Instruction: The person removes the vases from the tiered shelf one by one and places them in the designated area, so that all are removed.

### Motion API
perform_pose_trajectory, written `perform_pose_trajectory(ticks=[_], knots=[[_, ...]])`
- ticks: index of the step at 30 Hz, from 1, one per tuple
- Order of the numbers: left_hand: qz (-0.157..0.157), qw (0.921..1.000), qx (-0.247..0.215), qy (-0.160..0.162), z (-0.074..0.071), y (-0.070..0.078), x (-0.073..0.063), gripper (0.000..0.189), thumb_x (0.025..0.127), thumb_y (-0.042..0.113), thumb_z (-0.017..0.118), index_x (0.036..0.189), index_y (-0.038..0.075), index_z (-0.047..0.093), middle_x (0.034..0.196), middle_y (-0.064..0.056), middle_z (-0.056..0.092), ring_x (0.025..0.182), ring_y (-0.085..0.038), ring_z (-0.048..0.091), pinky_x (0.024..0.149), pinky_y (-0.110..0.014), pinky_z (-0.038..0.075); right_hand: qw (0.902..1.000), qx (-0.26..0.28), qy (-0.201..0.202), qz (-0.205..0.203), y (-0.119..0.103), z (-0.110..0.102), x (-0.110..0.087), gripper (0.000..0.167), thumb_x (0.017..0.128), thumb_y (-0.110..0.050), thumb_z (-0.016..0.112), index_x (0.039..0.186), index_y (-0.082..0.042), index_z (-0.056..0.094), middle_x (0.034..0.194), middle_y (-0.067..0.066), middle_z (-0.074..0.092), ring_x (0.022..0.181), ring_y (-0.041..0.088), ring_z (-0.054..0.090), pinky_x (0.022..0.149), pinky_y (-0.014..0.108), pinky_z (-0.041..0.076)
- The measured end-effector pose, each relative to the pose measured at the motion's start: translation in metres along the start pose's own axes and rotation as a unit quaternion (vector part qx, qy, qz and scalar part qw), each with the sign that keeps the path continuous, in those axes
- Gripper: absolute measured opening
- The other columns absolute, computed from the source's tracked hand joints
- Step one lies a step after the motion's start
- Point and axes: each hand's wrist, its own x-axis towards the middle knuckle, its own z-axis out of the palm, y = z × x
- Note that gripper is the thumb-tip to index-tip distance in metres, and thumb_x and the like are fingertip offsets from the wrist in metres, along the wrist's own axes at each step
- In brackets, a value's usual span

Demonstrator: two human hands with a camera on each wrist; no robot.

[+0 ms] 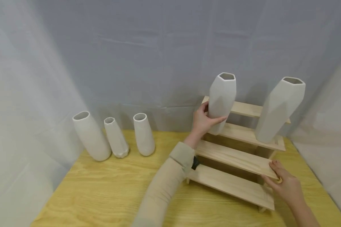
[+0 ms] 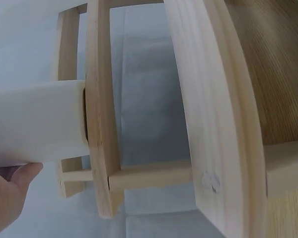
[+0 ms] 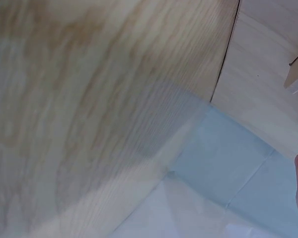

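My left hand [image 1: 203, 119] grips a tall white faceted vase [image 1: 222, 97] low on its body, thumb across the front. The vase stands upright over the left part of the third step of a tiered wooden shelf [image 1: 236, 184]. In the left wrist view, the base of the white vase [image 2: 39, 121] is right at a step's edge, with my left thumb [image 2: 27, 173] below it. My right hand [image 1: 287, 184] pinches the right end of the second step between thumb and fingers. Another white faceted vase [image 1: 281, 108] stands on the right of the third step.
On the left of the wooden table [image 1: 108, 195] stand three white vases: a wide oval one [image 1: 92, 137], a narrow ribbed one [image 1: 116, 138] and a smooth rounded one [image 1: 144, 135]. A grey cloth [image 1: 159, 63] hangs behind, with pale cloth at both sides.
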Motion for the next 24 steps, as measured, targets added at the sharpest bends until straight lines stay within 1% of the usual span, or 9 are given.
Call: perform_pose_trajectory(ticks=[2,6,9,13,18,23,24], knots=[[-0.005,1.0,-0.003,0.007,-0.004,0.0,-0.002,0.072,0.057,0.017,0.084,0.12,0.005,0.05,0.106,-0.005,0.058,0.096,-0.013,0.054,0.076,-0.021,0.047,1.0,-0.001,-0.003,0.001,0.0,0.0,0.0,0.054,0.058,-0.02,0.08,0.1,0.009,0.062,0.106,0.025,0.056,0.11,-0.011,0.027,0.06,0.046,0.044],[-0.013,0.9998,-0.008,0.011,-0.011,-0.001,-0.007,0.07,0.057,0.016,0.084,0.118,0.006,0.051,0.105,-0.004,0.058,0.095,-0.014,0.055,0.075,-0.022,0.048,1.0,-0.001,-0.006,0.001,0.0,0.001,0.0,0.054,0.058,-0.021,0.08,0.099,0.009,0.062,0.105,0.025,0.056,0.11,-0.013,0.025,0.059,0.046,0.045],[-0.008,0.9999,-0.005,0.01,-0.016,0.0,-0.01,0.069,0.056,0.016,0.084,0.117,0.007,0.052,0.105,-0.004,0.057,0.095,-0.015,0.054,0.075,-0.023,0.048,1.0,0.0,-0.005,0.0,0.001,0.001,0.0,0.054,0.058,-0.022,0.079,0.099,0.009,0.062,0.105,0.026,0.056,0.11,-0.016,0.024,0.057,0.045,0.045],[-0.002,0.9999,0.007,0.012,-0.022,0.0,-0.014,0.069,0.056,0.016,0.084,0.116,0.006,0.052,0.104,-0.004,0.058,0.094,-0.015,0.054,0.074,-0.021,0.049,1.0,0.0,-0.003,-0.001,0.001,0.001,0.001,0.054,0.058,-0.023,0.079,0.099,0.009,0.062,0.104,0.026,0.056,0.109,-0.017,0.024,0.053,0.043,0.045],[0.006,0.9998,0.004,0.017,-0.029,0.0,-0.02,0.068,0.056,0.016,0.084,0.116,0.005,0.053,0.104,-0.005,0.058,0.094,-0.014,0.055,0.073,-0.02,0.049,1.0,0.003,-0.003,-0.002,0.002,0.002,0.002,0.054,0.059,-0.024,0.079,0.099,0.009,0.062,0.104,0.026,0.056,0.109,-0.018,0.024,0.052,0.042,0.044],[0.0,0.9996,-0.004,0.028,-0.037,0.0,-0.028,0.07,0.056,0.014,0.084,0.117,0.004,0.052,0.105,-0.007,0.057,0.095,-0.016,0.054,0.074,-0.02,0.049,1.0,0.006,-0.004,-0.005,0.003,0.003,0.002,0.054,0.059,-0.024,0.079,0.099,0.009,0.062,0.104,0.026,0.056,0.109,-0.018,0.024,0.049,0.038,0.044],[-0.001,0.9995,-0.006,0.031,-0.039,0.0,-0.029,0.07,0.055,0.013,0.084,0.117,0.003,0.052,0.105,-0.008,0.057,0.095,-0.017,0.054,0.073,-0.021,0.049,1.0,0.007,-0.005,-0.004,0.004,0.004,0.002,0.054,0.059,-0.024,0.079,0.099,0.008,0.062,0.105,0.026,0.056,0.109,-0.018,0.024,0.048,0.036,0.045]])
